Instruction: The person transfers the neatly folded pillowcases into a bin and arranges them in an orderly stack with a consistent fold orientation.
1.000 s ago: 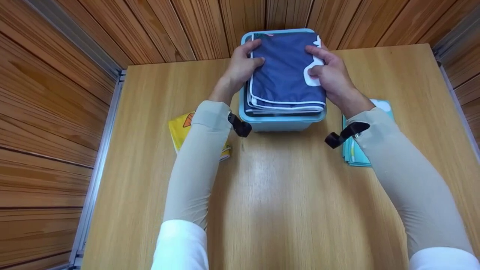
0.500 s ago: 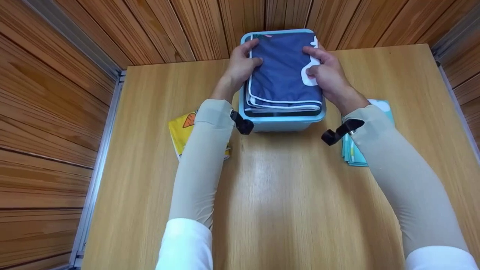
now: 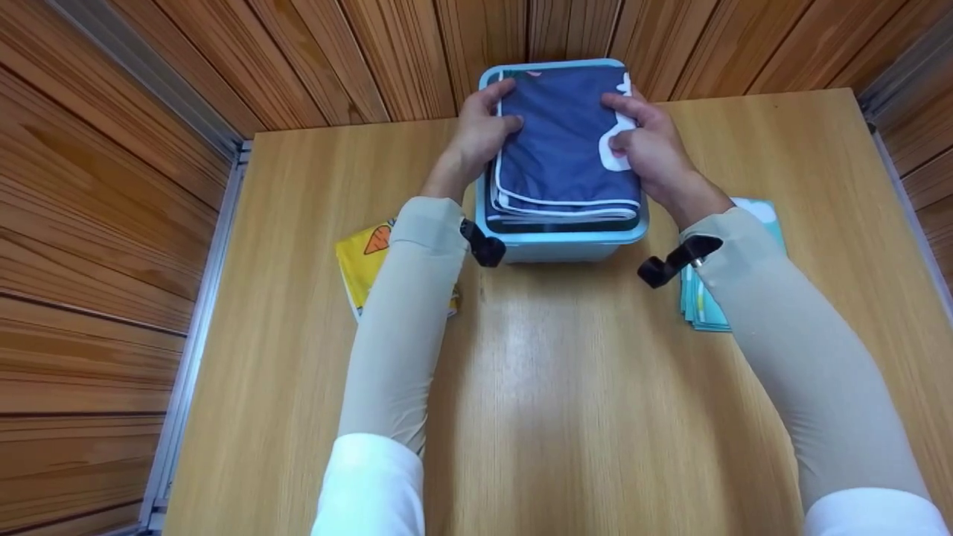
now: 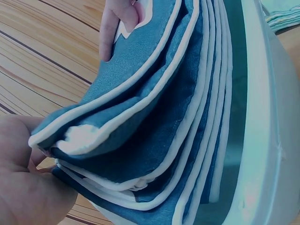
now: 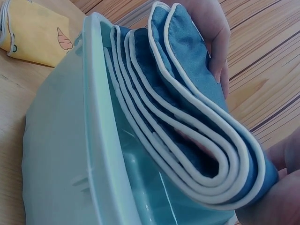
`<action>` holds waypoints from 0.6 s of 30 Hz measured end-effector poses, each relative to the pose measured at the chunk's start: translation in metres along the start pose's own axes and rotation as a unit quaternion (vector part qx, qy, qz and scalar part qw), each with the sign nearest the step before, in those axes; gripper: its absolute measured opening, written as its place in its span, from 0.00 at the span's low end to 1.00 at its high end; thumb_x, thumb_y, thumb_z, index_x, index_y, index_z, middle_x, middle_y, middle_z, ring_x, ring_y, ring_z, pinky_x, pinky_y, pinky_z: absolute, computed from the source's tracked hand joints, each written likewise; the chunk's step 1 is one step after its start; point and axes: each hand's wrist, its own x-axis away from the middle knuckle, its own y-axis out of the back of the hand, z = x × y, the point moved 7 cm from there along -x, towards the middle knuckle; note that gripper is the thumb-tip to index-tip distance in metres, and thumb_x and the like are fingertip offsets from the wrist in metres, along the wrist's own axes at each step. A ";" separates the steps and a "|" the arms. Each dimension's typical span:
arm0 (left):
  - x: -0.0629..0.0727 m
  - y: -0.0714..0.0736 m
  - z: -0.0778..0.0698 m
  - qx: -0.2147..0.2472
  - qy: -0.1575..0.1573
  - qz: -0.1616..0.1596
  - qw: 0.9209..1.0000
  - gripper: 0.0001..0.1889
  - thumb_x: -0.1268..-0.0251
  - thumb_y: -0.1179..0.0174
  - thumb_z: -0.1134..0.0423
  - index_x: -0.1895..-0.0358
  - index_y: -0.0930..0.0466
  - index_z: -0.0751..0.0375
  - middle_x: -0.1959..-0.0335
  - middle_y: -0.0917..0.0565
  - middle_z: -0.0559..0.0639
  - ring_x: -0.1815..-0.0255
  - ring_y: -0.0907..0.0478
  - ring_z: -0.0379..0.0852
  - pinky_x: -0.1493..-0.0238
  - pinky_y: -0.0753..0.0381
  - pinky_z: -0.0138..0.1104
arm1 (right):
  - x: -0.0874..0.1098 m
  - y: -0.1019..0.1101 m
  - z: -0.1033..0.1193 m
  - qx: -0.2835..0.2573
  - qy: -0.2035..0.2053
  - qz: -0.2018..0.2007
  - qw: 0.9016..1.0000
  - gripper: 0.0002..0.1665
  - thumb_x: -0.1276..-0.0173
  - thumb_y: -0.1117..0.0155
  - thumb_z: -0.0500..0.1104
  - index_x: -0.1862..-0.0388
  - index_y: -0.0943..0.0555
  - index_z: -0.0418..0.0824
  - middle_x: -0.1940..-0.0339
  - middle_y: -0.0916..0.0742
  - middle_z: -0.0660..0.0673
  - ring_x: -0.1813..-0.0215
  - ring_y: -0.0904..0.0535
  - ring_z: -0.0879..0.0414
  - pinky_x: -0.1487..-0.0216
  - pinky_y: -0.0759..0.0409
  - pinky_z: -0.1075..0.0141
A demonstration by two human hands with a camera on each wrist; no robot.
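A thick folded navy cloth point(image 3: 562, 134) with white piping and a white patch lies at the mouth of a light-blue plastic bin point(image 3: 558, 251). My left hand point(image 3: 482, 130) grips its left edge, thumb on top. On the opposite edge my right hand point(image 3: 651, 141) holds it the same way, the thumb over the white patch. Several layers of the folded cloth point(image 4: 164, 93) fan apart in the left wrist view, partly within the bin. From the right wrist, the layers curve in a loop above the bin's interior point(image 5: 154, 192).
A folded yellow cloth point(image 3: 361, 260) with a carrot print lies left of the bin, partly under the left forearm. Folded teal cloths point(image 3: 706, 305) lie to the right, partly behind the right forearm. A wooden plank wall point(image 3: 417, 59) stands close behind the bin.
Over the first half second the right hand and the cloth's right edge shifted slightly left, and both forearms moved a little inward. Since then almost nothing has moved.
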 end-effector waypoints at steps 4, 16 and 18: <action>0.001 0.001 -0.002 -0.017 -0.003 -0.006 1.000 0.32 0.23 0.47 0.70 0.20 0.42 0.55 0.20 0.40 0.47 0.23 0.43 0.39 0.27 0.39 0.28 | 0.001 0.002 0.003 0.041 0.016 -0.030 0.999 0.37 0.28 0.56 0.25 0.21 0.35 0.42 0.14 0.50 0.54 0.16 0.60 0.58 0.21 0.53 0.69; 0.009 0.010 0.001 -0.071 0.011 -0.022 0.997 0.32 0.22 0.46 0.60 0.19 0.44 0.49 0.18 0.45 0.42 0.19 0.52 0.41 0.21 0.48 0.40 | 0.003 0.008 0.004 0.114 0.045 -0.078 0.989 0.33 0.25 0.49 0.35 0.21 0.33 0.46 0.14 0.52 0.55 0.15 0.62 0.50 0.19 0.52 0.55; 0.010 0.009 0.001 -0.068 0.014 -0.019 0.997 0.32 0.22 0.46 0.60 0.19 0.43 0.48 0.18 0.45 0.41 0.20 0.51 0.40 0.21 0.47 0.40 | 0.003 0.006 0.004 0.112 0.045 -0.075 0.990 0.34 0.25 0.49 0.34 0.21 0.34 0.46 0.14 0.51 0.55 0.15 0.62 0.49 0.19 0.51 0.54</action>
